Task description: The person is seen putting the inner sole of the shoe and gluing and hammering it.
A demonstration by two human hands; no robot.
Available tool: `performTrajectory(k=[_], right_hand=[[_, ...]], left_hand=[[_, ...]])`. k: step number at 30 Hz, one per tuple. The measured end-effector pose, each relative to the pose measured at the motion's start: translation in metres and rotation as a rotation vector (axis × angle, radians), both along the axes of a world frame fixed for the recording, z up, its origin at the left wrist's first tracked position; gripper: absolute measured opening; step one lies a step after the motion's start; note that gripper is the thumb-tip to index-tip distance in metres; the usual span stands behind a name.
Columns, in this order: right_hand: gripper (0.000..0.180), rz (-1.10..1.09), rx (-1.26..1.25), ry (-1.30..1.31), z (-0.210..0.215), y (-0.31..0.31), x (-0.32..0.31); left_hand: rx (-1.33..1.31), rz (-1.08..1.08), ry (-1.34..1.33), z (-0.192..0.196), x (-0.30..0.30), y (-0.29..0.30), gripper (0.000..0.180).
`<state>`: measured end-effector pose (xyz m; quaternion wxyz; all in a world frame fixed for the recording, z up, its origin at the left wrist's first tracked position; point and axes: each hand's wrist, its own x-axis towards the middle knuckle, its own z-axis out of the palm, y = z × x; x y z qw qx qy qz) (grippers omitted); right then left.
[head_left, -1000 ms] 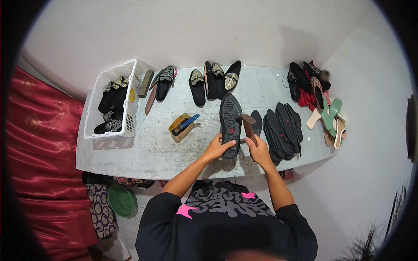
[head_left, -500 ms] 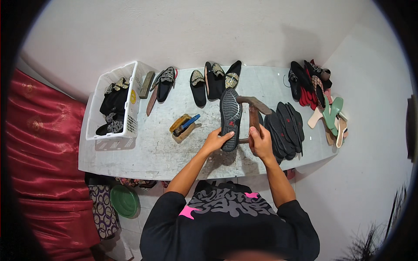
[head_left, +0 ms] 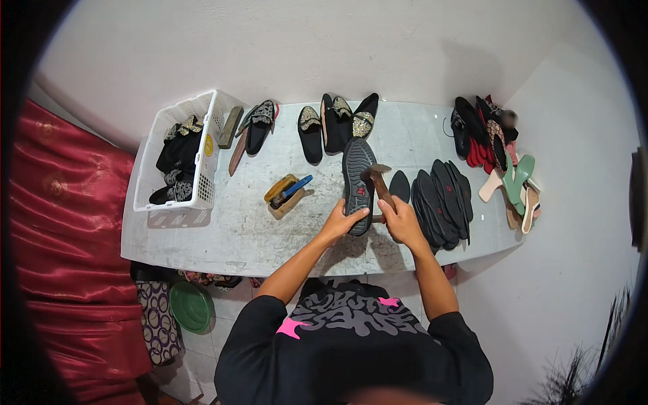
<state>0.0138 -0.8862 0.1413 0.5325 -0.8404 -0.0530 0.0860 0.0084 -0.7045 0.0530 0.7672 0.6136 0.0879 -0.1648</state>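
Note:
A dark shoe (head_left: 356, 175) lies sole up in the middle of the grey table (head_left: 223, 233). My left hand (head_left: 339, 219) grips its near end. My right hand (head_left: 401, 219) holds a hammer (head_left: 379, 183) by its wooden handle, and the hammer's head rests on the sole near the shoe's middle. Just right of the shoe lies a row of several loose black soles (head_left: 440, 199).
A white basket (head_left: 202, 156) with dark shoes stands at the table's left. A small wooden block with a blue-handled tool (head_left: 289, 192) lies left of the shoe. Embellished black shoes (head_left: 334, 121) line the back edge. Red, green and beige sandals (head_left: 503, 165) pile up at right. A red cloth (head_left: 61, 229) hangs at left.
The hammer has swung from the right of the shoe onto its sole. My left hand stays on the shoe's near end.

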Motion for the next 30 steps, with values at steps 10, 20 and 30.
performTrajectory(k=[10,20,30], right_hand=[[0.023,0.050,0.206,-0.587,0.066,0.009,-0.002],[0.033,-0.087,-0.069,-0.200,0.000,0.011,0.008],[0.031,-0.092,-0.034,-0.333,-0.018,0.017,-0.001]], left_hand=[[0.038,-0.032,-0.065,0.004,0.001,0.002,0.054],[0.034,-0.071,0.010,0.011,0.004,0.006,0.042],[0.006,-0.084,-0.003,0.005,0.006,0.003,0.041]])
